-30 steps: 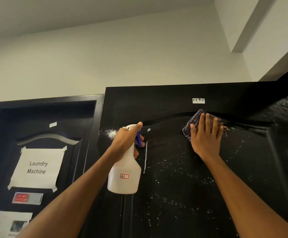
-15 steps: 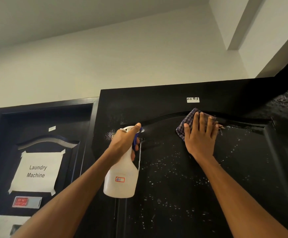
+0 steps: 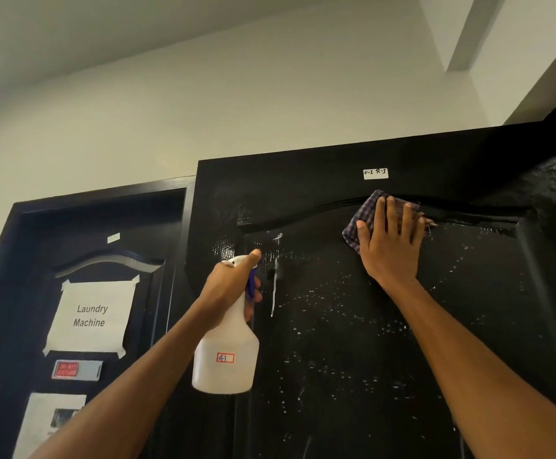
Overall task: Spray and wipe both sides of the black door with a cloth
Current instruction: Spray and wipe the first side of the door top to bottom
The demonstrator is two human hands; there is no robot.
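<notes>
Black door (image 3: 353, 326), right hand (image 3: 391, 246) pressing cloth (image 3: 362, 217)

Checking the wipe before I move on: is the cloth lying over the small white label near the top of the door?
No, the checked cloth sits under the right hand, below the white label.

A checked cloth (image 3: 356, 223) lies flat under the right fingers (image 3: 391, 217) against the wet, droplet-speckled black door (image 3: 353, 342); white spray bottle (image 3: 225, 359) upright below the left fingers (image 3: 253, 294).
</notes>
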